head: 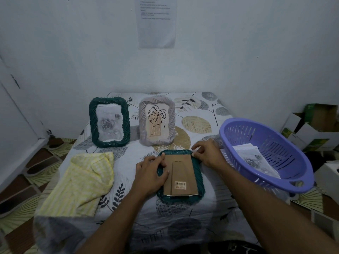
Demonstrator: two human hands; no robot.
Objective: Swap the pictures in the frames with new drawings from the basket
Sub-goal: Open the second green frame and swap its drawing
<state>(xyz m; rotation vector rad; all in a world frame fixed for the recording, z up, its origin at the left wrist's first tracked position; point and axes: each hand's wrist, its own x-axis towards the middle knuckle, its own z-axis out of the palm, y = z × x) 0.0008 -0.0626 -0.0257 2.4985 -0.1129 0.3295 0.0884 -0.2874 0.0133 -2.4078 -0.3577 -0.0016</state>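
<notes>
A dark green frame [180, 200] lies face down on the patterned surface [183, 219], its brown cardboard backing [181, 171] facing up. The left hand [151, 171] presses on its left edge, and the right hand [208, 153] pinches its far right corner. Just to the right sits a purple basket [286, 149] holding drawings [255, 160].

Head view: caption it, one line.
Left hand and right hand work on the cardboard back of a face-down green frame; upright green frame and grey frame behind, purple basket of drawings alongside.
</notes>
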